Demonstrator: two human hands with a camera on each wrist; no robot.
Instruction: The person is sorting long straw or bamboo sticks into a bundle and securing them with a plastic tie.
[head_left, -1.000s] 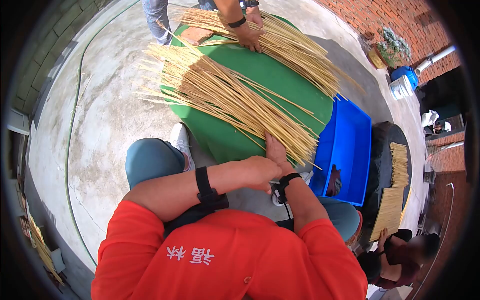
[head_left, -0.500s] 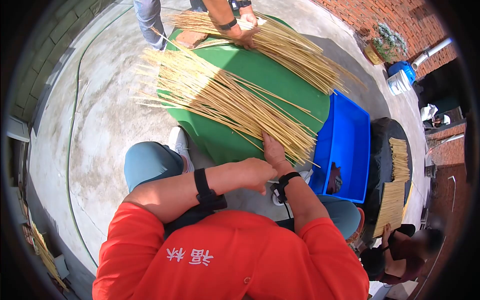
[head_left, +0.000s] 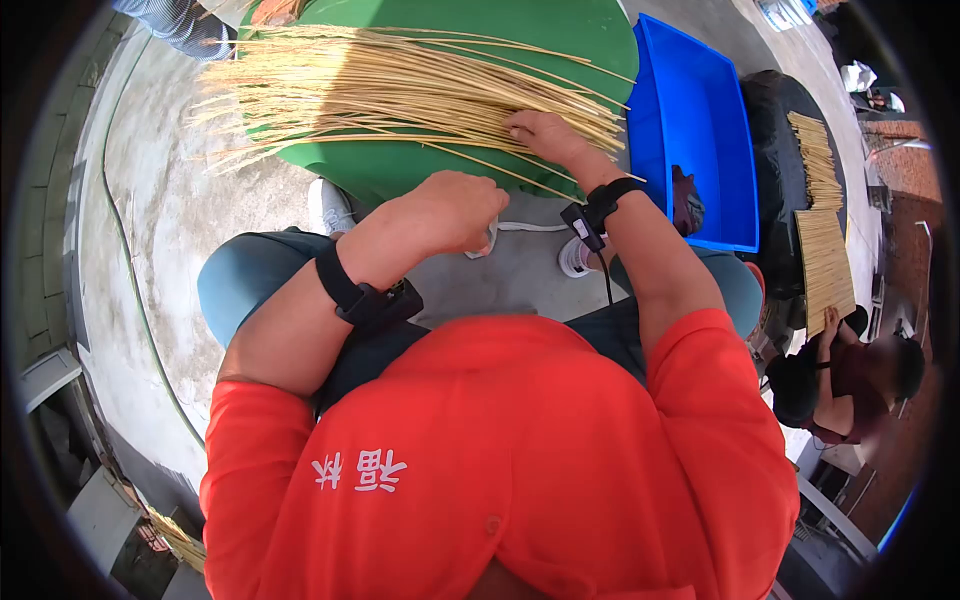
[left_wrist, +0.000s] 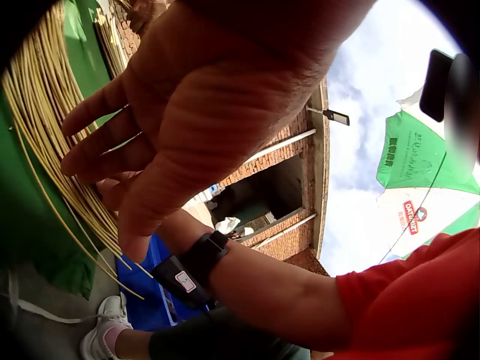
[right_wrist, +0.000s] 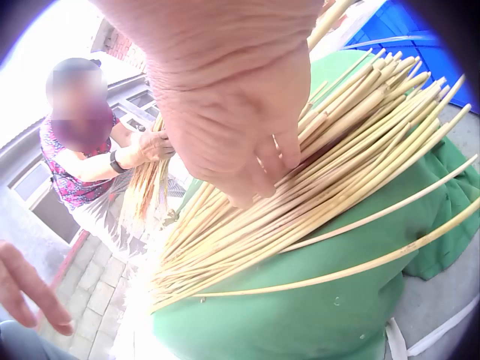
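A spread bundle of pale straw stalks [head_left: 400, 95], feathery at the left end, lies across a green cloth [head_left: 335, 158]. My right hand [head_left: 550, 138] is on the bundle near its bare-cut end. In the right wrist view, the bent fingers of the right hand [right_wrist: 232, 142] dig in among the stalks [right_wrist: 322, 187] and grip some of them. My left hand [head_left: 448, 212] hovers short of the cloth's near edge, holding nothing. In the left wrist view the left hand [left_wrist: 172, 135] has loosely extended fingers, overlapping the stalks behind.
A blue plastic bin [head_left: 700, 130] with dark cloth inside stands right of the green cloth. Beyond it, a person holds a flat straw panel [head_left: 825, 262] on a dark round surface. Another person [right_wrist: 90, 150] handles stalks opposite me. A brick [head_left: 278, 12] lies at the far left.
My left hand has drawn away from my right wrist, toward the left. My right hand stays on the stalks. The head view has turned, and the other person's hands have left it.
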